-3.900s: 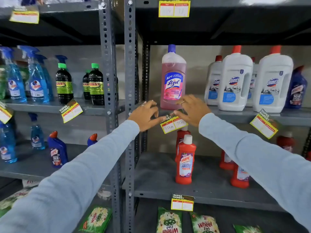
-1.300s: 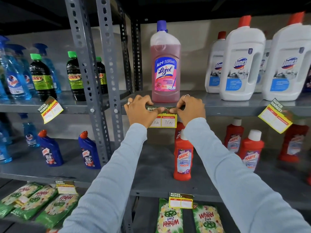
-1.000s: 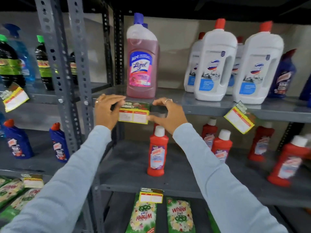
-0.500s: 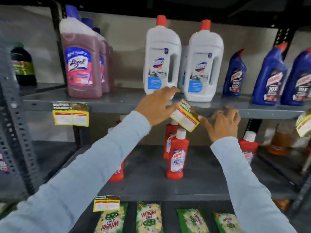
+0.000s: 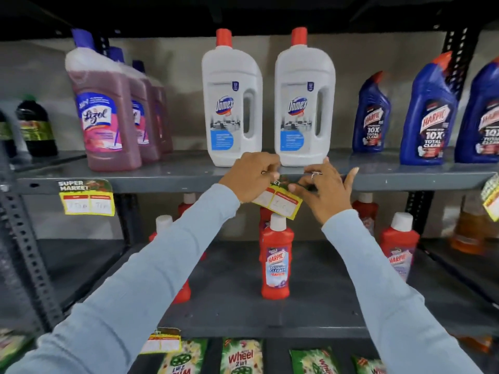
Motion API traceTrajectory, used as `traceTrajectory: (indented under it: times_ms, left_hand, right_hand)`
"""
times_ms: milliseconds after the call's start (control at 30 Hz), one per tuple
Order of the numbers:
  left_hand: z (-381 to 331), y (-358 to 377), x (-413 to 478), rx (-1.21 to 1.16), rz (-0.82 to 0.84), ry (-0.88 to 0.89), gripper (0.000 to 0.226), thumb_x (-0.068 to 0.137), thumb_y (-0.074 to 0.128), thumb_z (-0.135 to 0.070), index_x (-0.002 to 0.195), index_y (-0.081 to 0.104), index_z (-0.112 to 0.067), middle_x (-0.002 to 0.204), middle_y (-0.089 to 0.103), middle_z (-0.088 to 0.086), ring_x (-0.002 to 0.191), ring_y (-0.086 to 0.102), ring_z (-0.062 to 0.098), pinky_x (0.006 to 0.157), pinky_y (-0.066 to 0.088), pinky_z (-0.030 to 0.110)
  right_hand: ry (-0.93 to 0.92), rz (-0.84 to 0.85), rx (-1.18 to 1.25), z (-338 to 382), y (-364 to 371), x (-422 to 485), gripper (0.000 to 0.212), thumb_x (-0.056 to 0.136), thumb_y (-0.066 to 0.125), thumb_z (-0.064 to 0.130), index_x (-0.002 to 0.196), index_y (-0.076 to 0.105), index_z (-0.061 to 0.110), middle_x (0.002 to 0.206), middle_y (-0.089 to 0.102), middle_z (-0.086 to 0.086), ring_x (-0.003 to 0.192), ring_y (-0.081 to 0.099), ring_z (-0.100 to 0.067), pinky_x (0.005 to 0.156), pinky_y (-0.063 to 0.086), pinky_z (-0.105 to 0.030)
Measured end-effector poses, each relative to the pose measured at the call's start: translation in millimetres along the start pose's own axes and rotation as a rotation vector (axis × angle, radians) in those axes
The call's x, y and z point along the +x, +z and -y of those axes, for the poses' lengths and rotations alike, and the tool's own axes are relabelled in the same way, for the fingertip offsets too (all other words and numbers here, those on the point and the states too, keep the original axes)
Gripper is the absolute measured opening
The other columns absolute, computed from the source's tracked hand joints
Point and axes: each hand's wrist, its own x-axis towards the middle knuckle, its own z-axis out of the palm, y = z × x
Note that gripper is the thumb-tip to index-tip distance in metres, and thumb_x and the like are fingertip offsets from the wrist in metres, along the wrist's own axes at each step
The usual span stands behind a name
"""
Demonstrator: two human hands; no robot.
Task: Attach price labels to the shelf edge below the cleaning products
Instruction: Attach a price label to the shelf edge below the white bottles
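A yellow and red price label [image 5: 279, 202] hangs tilted at the grey shelf edge [image 5: 167, 182], just below two white Domex bottles [image 5: 232, 103]. My left hand [image 5: 249, 178] pinches the label's upper left part. Fingertips of my right hand [image 5: 322, 188] press its upper right corner against the edge. Another price label [image 5: 87, 198] sits straight on the same edge, under the pink Lizol bottles [image 5: 104, 114].
Blue Harpic bottles [image 5: 429, 114] stand at the right of the shelf. A tilted label [image 5: 491, 197] hangs at the far right edge. Red Harpic bottles [image 5: 276, 259] fill the shelf below, and green Wheel packets [image 5: 241, 356] lie under that. Perforated uprights [image 5: 24, 252] rise at the left.
The view and both hands shifted right from the Lizol label, now stuck straight, to the Domex label. Both hands have closed in on that tilted label at the edge.
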Motion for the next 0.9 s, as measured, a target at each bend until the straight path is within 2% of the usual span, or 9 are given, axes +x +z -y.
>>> traceTrajectory:
  times_ms: [133, 200, 267, 333, 500, 567, 667, 800, 900]
  left_hand:
    - [6.4, 5.1, -1.5, -0.153, -0.064, -0.025, 0.018, 0.08, 0.062, -0.004, 0.065, 0.052, -0.006, 0.104, 0.063, 0.005, 0.086, 0.056, 0.014, 0.078, 0.041, 0.029]
    - [13.9, 8.5, -5.4, -0.228, -0.07, -0.011, 0.019, 0.077, 0.064, 0.0, 0.063, 0.053, -0.006, 0.109, 0.06, 0.003, 0.092, 0.057, 0.017, 0.082, 0.044, 0.026]
    - [20.9, 13.7, -14.1, -0.268, -0.036, 0.008, 0.02, 0.076, 0.067, -0.003, 0.061, 0.055, -0.009, 0.114, 0.056, -0.001, 0.105, 0.054, 0.012, 0.085, 0.04, 0.01]
    - [23.5, 22.4, -21.7, -0.161, -0.018, 0.044, 0.02, 0.078, 0.068, -0.01, 0.062, 0.057, -0.015, 0.124, 0.051, -0.004, 0.115, 0.046, 0.006, 0.088, 0.03, 0.001]
    - [21.1, 36.2, -25.1, 0.229, -0.099, 0.085, 0.014, 0.078, 0.07, -0.017, 0.068, 0.06, -0.018, 0.139, 0.048, 0.0, 0.132, 0.037, 0.02, 0.107, 0.024, 0.028]
    - [22.8, 36.3, -26.8, 0.252, -0.151, 0.118, 0.015, 0.078, 0.07, -0.014, 0.066, 0.06, -0.015, 0.136, 0.053, 0.003, 0.134, 0.037, 0.019, 0.115, 0.015, 0.034]
    - [25.2, 32.3, -29.4, 0.165, -0.207, 0.108, 0.016, 0.078, 0.07, -0.017, 0.066, 0.059, -0.016, 0.129, 0.059, 0.002, 0.129, 0.039, 0.008, 0.116, 0.007, 0.031]
    - [21.0, 26.8, -20.5, 0.007, -0.246, -0.027, 0.014, 0.074, 0.074, -0.024, 0.066, 0.065, -0.018, 0.114, 0.068, -0.001, 0.114, 0.056, 0.011, 0.112, 0.026, 0.037]
    - [19.8, 26.6, -16.6, -0.09, -0.284, -0.114, 0.015, 0.073, 0.075, -0.026, 0.066, 0.067, -0.015, 0.107, 0.07, -0.004, 0.099, 0.061, 0.009, 0.089, 0.049, 0.032]
  right_hand:
    - [-0.033, 0.002, -0.004, -2.3, -0.7, -4.3, 0.017, 0.084, 0.059, 0.034, 0.069, 0.057, 0.026, 0.114, 0.052, 0.001, 0.136, 0.029, -0.019, 0.108, -0.021, -0.054]
    - [-0.074, 0.038, -0.013, -6.8, -3.3, -5.7, 0.013, 0.082, 0.061, 0.034, 0.071, 0.062, 0.026, 0.118, 0.051, 0.002, 0.136, 0.029, -0.019, 0.11, -0.02, -0.056]
    - [-0.122, 0.1, -0.057, -13.2, -7.2, -10.4, 0.011, 0.079, 0.064, 0.036, 0.076, 0.069, 0.026, 0.131, 0.048, 0.003, 0.14, 0.021, -0.02, 0.11, -0.019, -0.053]
    - [-0.169, 0.135, -0.177, -18.5, -8.3, -13.7, 0.016, 0.078, 0.065, 0.039, 0.08, 0.072, 0.026, 0.141, 0.042, 0.005, 0.142, 0.013, -0.02, 0.112, -0.015, -0.053]
    - [-0.157, 0.091, -0.348, -14.6, -8.2, -12.0, 0.022, 0.076, 0.066, 0.044, 0.082, 0.074, 0.024, 0.136, 0.049, 0.005, 0.133, 0.032, -0.02, 0.115, -0.002, -0.056]
    - [-0.151, 0.065, -0.349, -16.4, -10.0, -8.0, 0.023, 0.077, 0.064, 0.045, 0.084, 0.074, 0.025, 0.13, 0.054, 0.005, 0.125, 0.04, -0.019, 0.115, -0.001, -0.056]
    - [-0.136, 0.031, -0.312, -17.5, -12.1, -3.4, 0.027, 0.081, 0.058, 0.048, 0.087, 0.072, 0.026, 0.123, 0.06, 0.008, 0.116, 0.047, -0.018, 0.115, -0.001, -0.055]
    - [-0.056, 0.011, -0.298, -11.0, -13.9, 4.6, 0.035, 0.084, 0.049, 0.052, 0.084, 0.067, 0.022, 0.107, 0.067, 0.003, 0.106, 0.053, -0.019, 0.113, 0.007, -0.053]
    - [-0.025, 0.016, -0.295, -7.7, -13.7, 8.9, 0.037, 0.084, 0.048, 0.053, 0.082, 0.066, 0.021, 0.098, 0.068, 0.0, 0.1, 0.055, -0.02, 0.112, 0.012, -0.054]
